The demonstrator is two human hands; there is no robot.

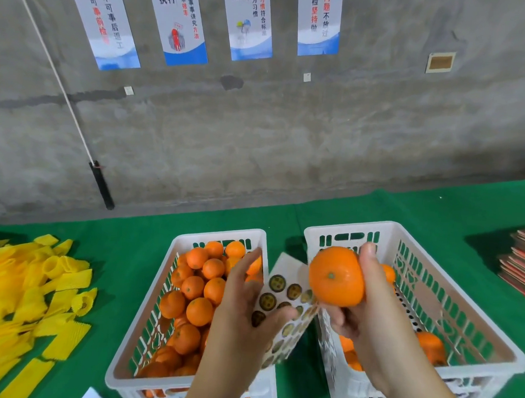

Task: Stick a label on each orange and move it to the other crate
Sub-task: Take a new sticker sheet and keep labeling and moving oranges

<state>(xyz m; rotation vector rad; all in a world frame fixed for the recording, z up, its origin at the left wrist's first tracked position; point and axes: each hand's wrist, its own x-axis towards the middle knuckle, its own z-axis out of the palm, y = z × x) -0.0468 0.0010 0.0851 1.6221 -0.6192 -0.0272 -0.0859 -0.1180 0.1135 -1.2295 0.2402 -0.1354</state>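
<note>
Two white slotted crates stand side by side on the green cloth. The left crate is full of oranges. In the right crate lie a few oranges. My right hand grips one orange above the gap between the crates, its stem end towards me. My left hand holds a sheet of round dark labels between the crates, thumb on the sheet's face and fingers behind it. The sheet is bent.
A heap of yellow foam net sleeves covers the cloth at the left. A stack of flat red-brown cardboard lies at the right edge. A grey wall with posters rises behind the table. A white paper corner shows at the bottom.
</note>
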